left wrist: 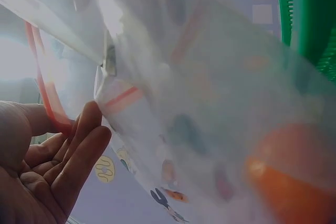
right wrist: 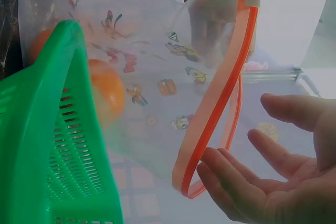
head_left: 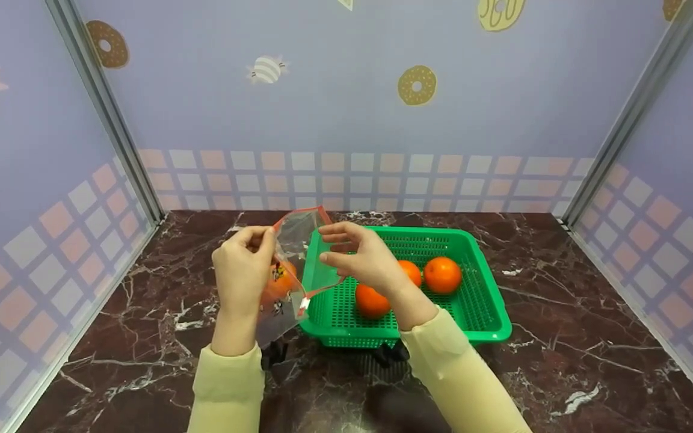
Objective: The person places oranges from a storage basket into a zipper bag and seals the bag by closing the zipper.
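A clear zip bag with an orange-red seal and printed cartoon figures hangs with its mouth spread apart. My left hand pinches the bag's rim between thumb and fingers. My right hand has spread, slightly bent fingers at the other side of the mouth. In the right wrist view, its fingertips meet or nearly meet the seal; contact is uncertain. Oranges show blurred through the plastic low in the bag. A green basket stands beside the bag, with several oranges in it, partly behind my right forearm.
The basket sits on a dark red marbled tabletop. Purple patterned panels enclose the table at the back and both sides. A pale slider sits on the bag's seal, at the near corner.
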Tool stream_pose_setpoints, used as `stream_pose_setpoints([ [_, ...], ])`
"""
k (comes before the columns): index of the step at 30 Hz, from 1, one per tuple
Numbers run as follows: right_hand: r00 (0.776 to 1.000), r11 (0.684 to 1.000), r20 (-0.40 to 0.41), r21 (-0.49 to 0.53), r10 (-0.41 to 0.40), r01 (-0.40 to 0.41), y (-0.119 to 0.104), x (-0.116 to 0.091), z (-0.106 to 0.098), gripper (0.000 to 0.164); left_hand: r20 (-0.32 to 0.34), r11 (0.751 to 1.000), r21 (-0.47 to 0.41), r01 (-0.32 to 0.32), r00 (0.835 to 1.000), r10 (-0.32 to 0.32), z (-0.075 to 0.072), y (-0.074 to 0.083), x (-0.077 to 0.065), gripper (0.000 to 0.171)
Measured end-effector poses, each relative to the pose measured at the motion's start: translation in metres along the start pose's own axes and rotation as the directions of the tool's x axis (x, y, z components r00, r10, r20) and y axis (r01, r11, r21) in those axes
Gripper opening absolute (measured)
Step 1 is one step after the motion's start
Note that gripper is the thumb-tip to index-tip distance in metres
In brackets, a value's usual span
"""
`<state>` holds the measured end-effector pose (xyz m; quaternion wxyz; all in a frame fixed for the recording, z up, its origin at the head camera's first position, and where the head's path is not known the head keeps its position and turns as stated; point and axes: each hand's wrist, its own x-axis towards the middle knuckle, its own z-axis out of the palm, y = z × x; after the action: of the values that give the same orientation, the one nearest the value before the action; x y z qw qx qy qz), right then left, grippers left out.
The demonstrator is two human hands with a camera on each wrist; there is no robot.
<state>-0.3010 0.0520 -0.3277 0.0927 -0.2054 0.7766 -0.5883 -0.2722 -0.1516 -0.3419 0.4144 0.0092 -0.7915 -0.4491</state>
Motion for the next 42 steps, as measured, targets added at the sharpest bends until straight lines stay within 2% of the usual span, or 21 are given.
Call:
stream_pose_setpoints([
  [27, 1.000, 1.000, 0.010, 0.031, 0.005, -0.005, 0.001, -0.003, -0.009, 0.039, -0.001, 1.000, 0.012, 0.002, 1.000, -0.002, -0.001, 0.000, 0.000, 0.014],
  [42, 1.000, 0.999, -0.017, -0.038, 0.019, -0.019, 0.003, -0.002, -0.019, 0.038, 0.019, 1.000, 0.017, 0.016, 1.000, -0.017, -0.003, 0.002, 0.000, 0.015],
])
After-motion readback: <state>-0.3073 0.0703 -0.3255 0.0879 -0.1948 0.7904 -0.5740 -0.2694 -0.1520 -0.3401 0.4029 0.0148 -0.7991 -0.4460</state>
